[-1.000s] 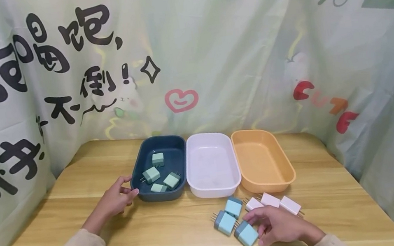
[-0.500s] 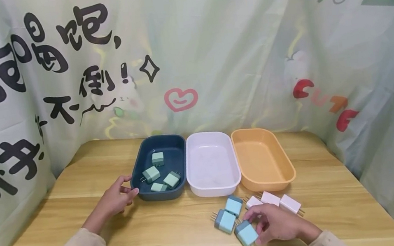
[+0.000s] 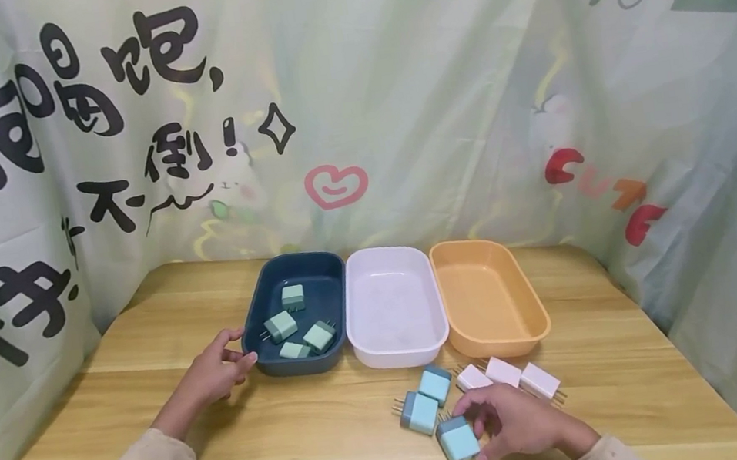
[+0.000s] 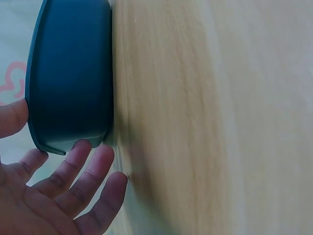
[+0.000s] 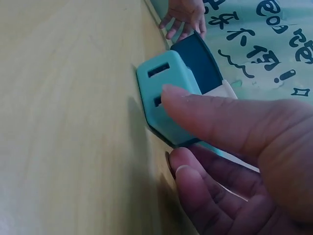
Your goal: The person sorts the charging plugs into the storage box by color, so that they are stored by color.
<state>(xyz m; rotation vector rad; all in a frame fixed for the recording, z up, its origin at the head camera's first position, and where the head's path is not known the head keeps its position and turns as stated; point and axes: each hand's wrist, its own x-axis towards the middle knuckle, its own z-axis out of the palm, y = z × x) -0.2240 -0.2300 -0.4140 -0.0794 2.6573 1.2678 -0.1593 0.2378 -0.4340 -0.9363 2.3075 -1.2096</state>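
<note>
Your R hand (image 3: pixel 522 418) pinches blue charger (image 3: pixel 459 443) btwn thumb & index; dragging low might snag pins (image 3: pixel 444 416) on nbr charger (image 3: pixel 420 412) beyond fingertips. L hand (image 3: pixel 218 370) relaxed, touching navy tray (image 3: pixel 299 366).

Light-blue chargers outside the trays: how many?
3 visible: front charger gripped by the right hand; left charger on the table; rear charger on the table, nearest the white tray. Another could be hidden behind the hand.
</note>
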